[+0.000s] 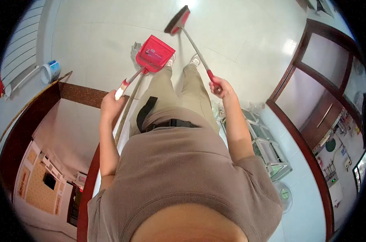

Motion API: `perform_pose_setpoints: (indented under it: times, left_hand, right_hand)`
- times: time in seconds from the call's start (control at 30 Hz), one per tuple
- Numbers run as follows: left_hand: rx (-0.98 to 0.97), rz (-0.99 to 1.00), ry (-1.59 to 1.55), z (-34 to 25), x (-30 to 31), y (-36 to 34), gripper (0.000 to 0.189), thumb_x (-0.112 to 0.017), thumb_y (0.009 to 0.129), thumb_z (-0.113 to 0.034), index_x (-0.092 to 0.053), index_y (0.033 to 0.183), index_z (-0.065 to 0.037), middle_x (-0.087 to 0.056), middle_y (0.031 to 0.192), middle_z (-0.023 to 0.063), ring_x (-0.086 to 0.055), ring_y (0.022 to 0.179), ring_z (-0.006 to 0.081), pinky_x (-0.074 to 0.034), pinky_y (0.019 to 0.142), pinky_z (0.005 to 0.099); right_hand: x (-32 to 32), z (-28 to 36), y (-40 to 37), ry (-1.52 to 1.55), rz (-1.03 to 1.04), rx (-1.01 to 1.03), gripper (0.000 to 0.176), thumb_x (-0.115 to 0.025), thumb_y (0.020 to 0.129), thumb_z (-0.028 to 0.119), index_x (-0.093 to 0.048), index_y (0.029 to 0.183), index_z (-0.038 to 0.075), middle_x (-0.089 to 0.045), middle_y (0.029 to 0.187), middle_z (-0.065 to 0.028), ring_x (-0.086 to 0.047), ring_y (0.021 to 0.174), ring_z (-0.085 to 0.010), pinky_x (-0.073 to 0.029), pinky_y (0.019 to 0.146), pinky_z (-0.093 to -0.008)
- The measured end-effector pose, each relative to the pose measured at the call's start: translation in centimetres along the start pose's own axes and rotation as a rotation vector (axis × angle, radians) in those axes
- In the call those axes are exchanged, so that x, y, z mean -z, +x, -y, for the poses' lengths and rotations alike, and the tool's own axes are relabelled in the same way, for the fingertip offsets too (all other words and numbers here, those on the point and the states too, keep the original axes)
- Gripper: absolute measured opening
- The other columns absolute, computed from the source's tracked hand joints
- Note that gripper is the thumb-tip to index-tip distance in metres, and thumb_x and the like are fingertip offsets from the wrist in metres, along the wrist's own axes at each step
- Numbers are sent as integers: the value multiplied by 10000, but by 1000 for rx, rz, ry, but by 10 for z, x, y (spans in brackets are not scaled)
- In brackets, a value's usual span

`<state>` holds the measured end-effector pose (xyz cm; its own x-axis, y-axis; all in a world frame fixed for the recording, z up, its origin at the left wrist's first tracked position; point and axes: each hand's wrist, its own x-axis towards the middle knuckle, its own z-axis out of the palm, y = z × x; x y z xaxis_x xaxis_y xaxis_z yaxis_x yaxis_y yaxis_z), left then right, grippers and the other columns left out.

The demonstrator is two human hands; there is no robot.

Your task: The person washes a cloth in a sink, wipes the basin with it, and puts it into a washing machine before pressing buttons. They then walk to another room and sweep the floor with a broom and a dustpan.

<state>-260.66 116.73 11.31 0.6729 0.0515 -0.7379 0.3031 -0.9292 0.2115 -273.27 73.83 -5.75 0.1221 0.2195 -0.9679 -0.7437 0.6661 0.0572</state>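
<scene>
My left hand is closed around the handle of a red dustpan, whose grip end is pale. The dustpan's flat scoop is held out in front of my left foot, over or beside a crumpled grey plastic bag. In my right hand is the red grip of a broom, fingers wrapped round it. The broom's grey pole runs forward to a red head with dark bristles at the top of the view. Its head is apart from the dustpan, farther forward and to the right.
A long thin pole slants past my left side. On the left stand a white-and-blue bucket and a dark-framed opening. To the right are a glass-and-metal rack, a clear round container and a brown-framed door. Pale tiles cover the floor.
</scene>
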Motion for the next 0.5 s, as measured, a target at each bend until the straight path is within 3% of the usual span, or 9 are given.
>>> perform_pose_setpoints:
  times: [0.07,0.13,0.17,0.3,0.37,0.5]
  left_hand:
    - [16,33,14,-20,3,4,270,-564,716,-195,-575,900,2,-597,843,224,-574,799,373,-445,706,409]
    - [-41,32,100,-29,2,14,288,-555,718,-200,-568,920,4,-596,847,224,-572,806,375,-440,718,418]
    - [-52,43,121,-36,1,19,274,-547,712,-199,-562,898,2,-594,828,221,-570,802,376,-437,722,426]
    - [-78,117,168,-56,2,47,254,-543,703,-193,-562,871,-4,-594,813,215,-569,809,373,-439,715,431]
    - [-242,63,225,-59,-1,65,230,-540,696,-185,-562,846,-12,-593,792,208,-571,801,371,-441,695,440]
    - [-285,111,298,-81,1,88,228,-543,694,-184,-570,854,-24,-598,798,204,-576,799,368,-448,682,443]
  right_hand:
    - [22,-17,-27,21,38,26,234,-519,809,117,-539,1041,114,-544,638,-49,-516,507,-152,-447,468,-292]
    - [21,-25,-60,-33,-108,43,365,-508,818,135,-460,1179,117,-549,656,-39,-502,489,-134,-432,449,-279]
    - [33,-32,-58,-28,-88,46,418,-500,813,120,-428,1225,115,-536,650,-30,-498,490,-129,-431,446,-271]
    - [34,-37,-93,-129,-42,134,437,-500,811,114,-409,1238,91,-524,649,-33,-494,491,-125,-423,435,-255]
    - [42,-39,-114,-88,-51,180,446,-497,801,72,-414,1237,26,-523,645,-56,-497,466,-130,-432,401,-258]
    - [63,-48,-157,-34,-106,245,474,-508,785,46,-408,1248,27,-526,629,-54,-495,449,-128,-407,379,-254]
